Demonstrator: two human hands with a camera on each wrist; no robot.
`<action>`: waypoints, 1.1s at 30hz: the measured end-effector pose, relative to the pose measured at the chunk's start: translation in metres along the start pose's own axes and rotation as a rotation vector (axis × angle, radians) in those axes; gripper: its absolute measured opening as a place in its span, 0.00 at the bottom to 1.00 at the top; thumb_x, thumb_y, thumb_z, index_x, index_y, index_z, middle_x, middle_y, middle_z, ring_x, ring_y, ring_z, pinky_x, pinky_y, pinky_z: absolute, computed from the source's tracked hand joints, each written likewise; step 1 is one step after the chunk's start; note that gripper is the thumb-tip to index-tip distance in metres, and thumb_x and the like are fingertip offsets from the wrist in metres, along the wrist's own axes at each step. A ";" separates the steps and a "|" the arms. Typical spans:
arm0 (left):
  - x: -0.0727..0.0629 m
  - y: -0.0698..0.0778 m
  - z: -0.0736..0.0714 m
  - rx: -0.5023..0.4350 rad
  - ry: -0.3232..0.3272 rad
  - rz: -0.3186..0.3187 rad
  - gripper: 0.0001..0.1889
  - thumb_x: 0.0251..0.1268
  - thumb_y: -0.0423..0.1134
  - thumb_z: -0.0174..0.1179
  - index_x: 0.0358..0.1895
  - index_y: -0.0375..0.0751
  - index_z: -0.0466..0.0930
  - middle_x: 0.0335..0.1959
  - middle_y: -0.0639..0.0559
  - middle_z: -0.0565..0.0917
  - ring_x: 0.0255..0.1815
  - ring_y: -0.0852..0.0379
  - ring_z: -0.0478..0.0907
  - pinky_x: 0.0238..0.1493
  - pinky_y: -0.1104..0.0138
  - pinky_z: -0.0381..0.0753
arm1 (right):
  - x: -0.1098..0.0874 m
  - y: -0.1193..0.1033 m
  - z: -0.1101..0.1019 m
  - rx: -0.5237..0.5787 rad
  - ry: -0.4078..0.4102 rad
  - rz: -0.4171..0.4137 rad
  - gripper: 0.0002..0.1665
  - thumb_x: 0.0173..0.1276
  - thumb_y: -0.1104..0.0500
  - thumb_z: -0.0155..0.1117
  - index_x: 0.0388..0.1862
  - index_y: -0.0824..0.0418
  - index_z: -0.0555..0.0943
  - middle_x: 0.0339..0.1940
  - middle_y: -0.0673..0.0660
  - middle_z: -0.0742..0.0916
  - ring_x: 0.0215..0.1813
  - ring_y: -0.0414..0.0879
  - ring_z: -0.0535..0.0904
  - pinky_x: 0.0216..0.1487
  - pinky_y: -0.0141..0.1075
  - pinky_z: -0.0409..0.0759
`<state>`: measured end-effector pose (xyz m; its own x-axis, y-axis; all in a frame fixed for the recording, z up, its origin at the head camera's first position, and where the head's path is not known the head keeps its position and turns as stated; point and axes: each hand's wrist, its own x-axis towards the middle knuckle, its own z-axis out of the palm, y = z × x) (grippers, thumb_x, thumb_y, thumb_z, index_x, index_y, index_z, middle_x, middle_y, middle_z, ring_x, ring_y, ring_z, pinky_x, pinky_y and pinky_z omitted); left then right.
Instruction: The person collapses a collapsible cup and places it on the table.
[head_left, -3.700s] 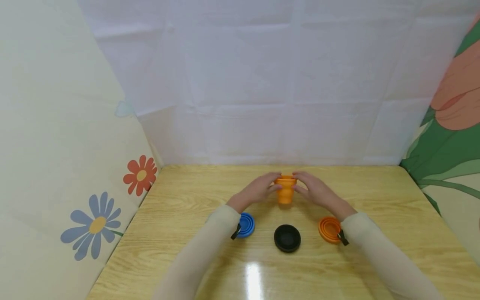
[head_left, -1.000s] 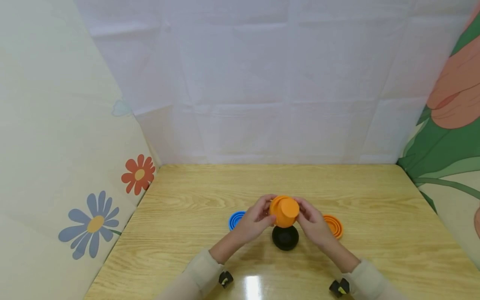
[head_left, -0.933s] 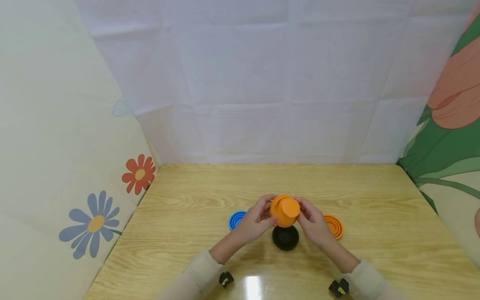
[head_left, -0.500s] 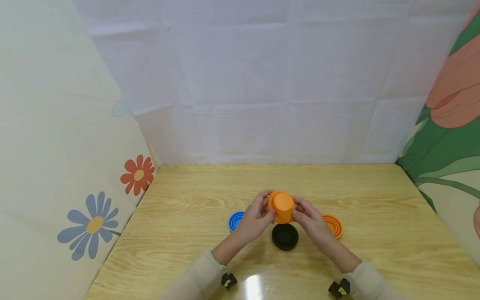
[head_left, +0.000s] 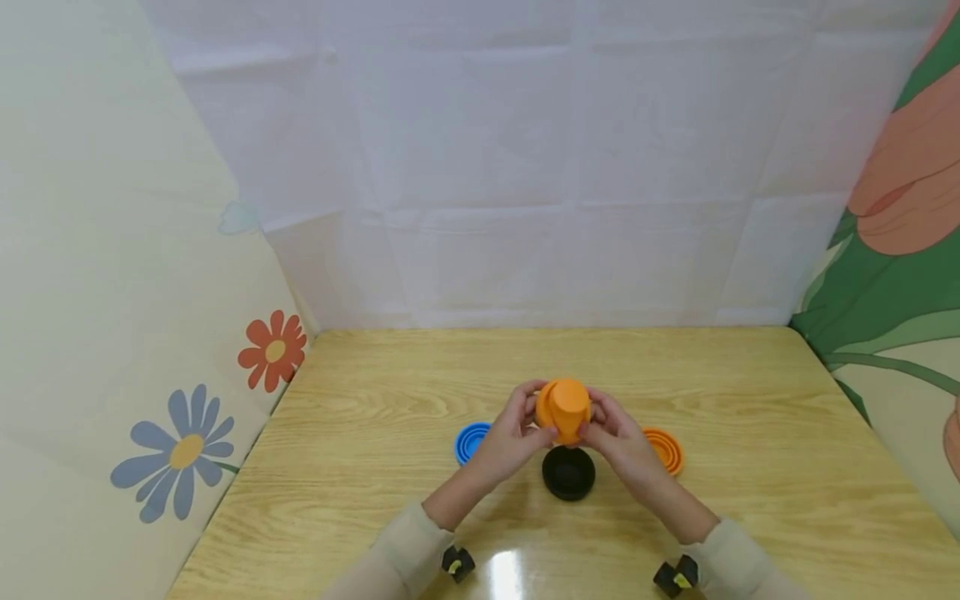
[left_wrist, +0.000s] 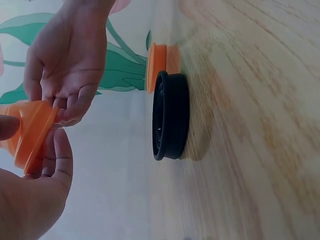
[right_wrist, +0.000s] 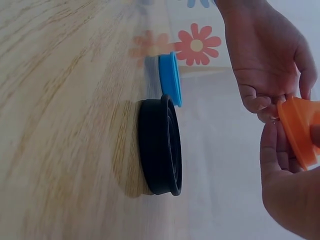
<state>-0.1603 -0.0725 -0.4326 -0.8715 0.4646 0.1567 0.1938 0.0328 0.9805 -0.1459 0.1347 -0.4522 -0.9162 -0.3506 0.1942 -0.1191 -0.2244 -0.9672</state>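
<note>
Both hands hold one orange collapsible cup (head_left: 567, 407) off the table, its rim turned away and its small round base facing the head camera. My left hand (head_left: 510, 440) grips its left side, thumb on the wall and fingers curled behind the rim. On the other side my right hand (head_left: 624, 442) grips it the same way. The wall looks partly folded in near the thumbs. In the left wrist view the fingertips of both hands meet at the cup's rim (left_wrist: 42, 135). Just below the cup in the head view lies a black collapsed cup (head_left: 568, 475).
A blue collapsed cup (head_left: 471, 442) lies left of the black one, partly behind the left hand. To the right is an orange collapsed cup (head_left: 666, 452), partly covered by the right hand. White cloth (head_left: 450, 167) hangs behind the wooden table (head_left: 375, 375).
Since the oldest frame, both hands have brought the orange cup nearer and tipped its base toward the camera. Over the last second it shifted slightly, and the thumbs moved onto its wall.
</note>
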 end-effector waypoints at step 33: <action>0.004 -0.006 0.012 0.112 0.185 -0.138 0.27 0.63 0.27 0.58 0.66 0.34 0.68 0.52 0.40 0.84 0.33 0.56 0.80 0.35 0.59 0.88 | 0.003 0.005 0.009 -0.080 0.131 0.120 0.31 0.73 0.69 0.56 0.73 0.71 0.63 0.57 0.61 0.83 0.47 0.41 0.83 0.45 0.35 0.85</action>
<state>-0.1598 -0.0605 -0.4392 -0.9589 0.2791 0.0514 0.1069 0.1876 0.9764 -0.1460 0.1238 -0.4546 -0.9671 -0.2476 0.0583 -0.0309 -0.1130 -0.9931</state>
